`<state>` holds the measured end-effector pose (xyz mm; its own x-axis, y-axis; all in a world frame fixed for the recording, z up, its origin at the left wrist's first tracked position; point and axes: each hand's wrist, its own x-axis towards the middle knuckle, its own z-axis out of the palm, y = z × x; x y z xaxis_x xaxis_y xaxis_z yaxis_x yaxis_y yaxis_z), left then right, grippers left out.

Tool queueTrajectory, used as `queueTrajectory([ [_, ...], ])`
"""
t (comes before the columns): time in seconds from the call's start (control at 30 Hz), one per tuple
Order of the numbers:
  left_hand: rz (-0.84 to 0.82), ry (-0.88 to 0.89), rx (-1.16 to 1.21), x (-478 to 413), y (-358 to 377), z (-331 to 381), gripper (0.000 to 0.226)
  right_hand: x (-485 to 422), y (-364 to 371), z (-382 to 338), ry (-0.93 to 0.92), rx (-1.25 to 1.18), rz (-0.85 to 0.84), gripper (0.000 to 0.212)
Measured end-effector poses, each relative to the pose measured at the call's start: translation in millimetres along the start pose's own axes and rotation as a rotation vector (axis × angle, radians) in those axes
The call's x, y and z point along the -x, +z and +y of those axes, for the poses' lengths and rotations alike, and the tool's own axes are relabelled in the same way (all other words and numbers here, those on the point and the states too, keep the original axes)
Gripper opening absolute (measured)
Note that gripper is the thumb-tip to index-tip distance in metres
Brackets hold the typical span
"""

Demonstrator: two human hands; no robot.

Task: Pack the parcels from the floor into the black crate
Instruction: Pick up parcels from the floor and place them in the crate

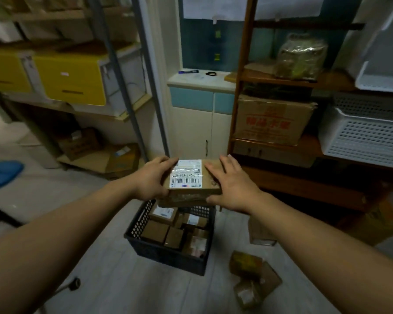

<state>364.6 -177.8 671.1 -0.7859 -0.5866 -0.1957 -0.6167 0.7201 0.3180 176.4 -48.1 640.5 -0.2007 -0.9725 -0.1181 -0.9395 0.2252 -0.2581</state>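
Above the black crate (166,257), a labelled parcel (191,175) is being held level between both grips, with its barcode sticker facing up. A second parcel (186,198) is being carried directly beneath it, the two touching as a stack. The left grip (152,177) is being clamped on the left end of the stack, its fingers curled over the top edge of the labelled parcel. The right grip (234,186) is being pressed against the right end, with the fingers laid nearly straight across the top and the thumb hooked round the near side of the second parcel. The crate is being kept on the pale floor (123,279), just below and nearer than the stack, and is being filled by several brown parcels (156,231) packed side by side. To its right, three more parcels are being left on the floor: a flat one (260,232) near the crate's far corner, a yellowish one (245,261) nearer, and a wrapped one (246,293) nearest. Behind the stack, a wooden rack (281,175) is being occupied by a cardboard box (272,121), with white baskets (363,141) beside it.
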Motion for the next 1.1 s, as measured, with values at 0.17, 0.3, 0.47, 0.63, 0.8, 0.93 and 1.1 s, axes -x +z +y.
queueTrajectory([
  [0.17,-0.05,0.053,0.001,-20.2,-7.3,-41.8,0.092,-37.2,9.3,-22.6,0.038,-0.019,-0.007,0.092],
  [0.3,-0.076,0.088,-0.035,-59.7,-5.8,-67.0,0.097,-77.6,19.5,-15.5,0.061,-0.018,0.003,0.09],
  [0.47,-0.096,0.066,-0.062,-123.7,3.3,-108.3,0.094,-148.7,46.0,3.9,0.066,-0.055,-0.006,0.089],
  [0.63,-0.153,0.094,-0.114,-193.1,28.2,-157.3,0.091,-214.7,87.8,24.9,0.072,-0.051,-0.039,0.086],
  [0.8,-0.199,0.175,-0.168,-266.7,85.9,-202.0,0.095,-266.5,143.7,51.9,0.156,-0.045,-0.106,0.079],
  [0.93,-0.281,0.24,-0.182,-323.4,148.6,-247.5,0.093,-305.0,206.3,71.3,0.246,-0.084,-0.146,0.082],
  [1.1,-0.351,0.306,-0.202,-382.1,248.1,-306.4,0.091,-341.4,319.3,94.3,0.346,-0.128,-0.12,0.089],
])
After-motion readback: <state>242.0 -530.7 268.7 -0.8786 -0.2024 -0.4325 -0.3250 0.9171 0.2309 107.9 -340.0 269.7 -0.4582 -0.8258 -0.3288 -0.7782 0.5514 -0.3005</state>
